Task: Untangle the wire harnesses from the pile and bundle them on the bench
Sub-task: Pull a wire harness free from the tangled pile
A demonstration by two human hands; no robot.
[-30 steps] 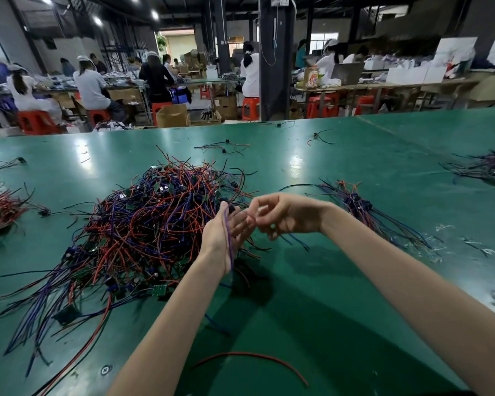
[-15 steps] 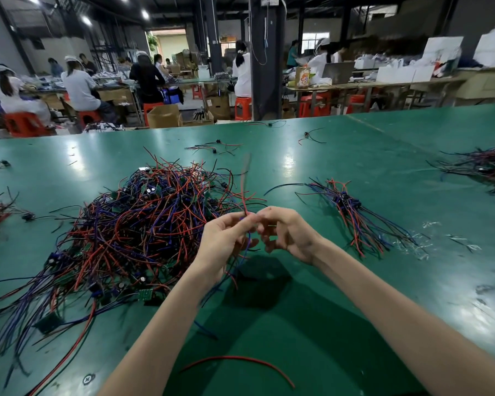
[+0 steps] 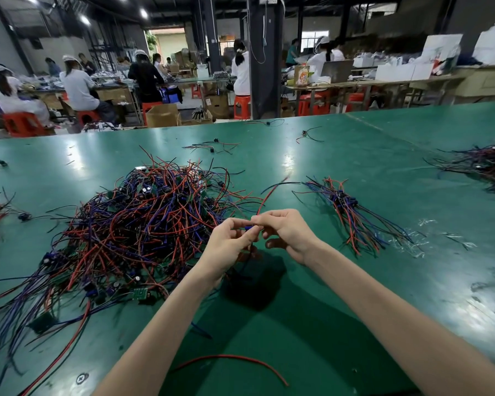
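Over the green bench (image 3: 297, 310), just right of the tangled pile (image 3: 143, 224), our left hand (image 3: 226, 247) and right hand (image 3: 289, 232) both pinch one harness (image 3: 262, 207) at its small blue component (image 3: 247, 228); a red lead (image 3: 272, 191) arcs upward. Light, limp, snag-prone wire: we judge the component body the safest hold.

Two long, slender bare forearms, a bare left hand (image 3: 226, 247) and a bare right hand (image 3: 290, 235), uncovered throughout.

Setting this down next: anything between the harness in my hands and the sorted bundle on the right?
Nothing visible: only bare bench lies between the harness, held by left hand and right hand, and the bundle.
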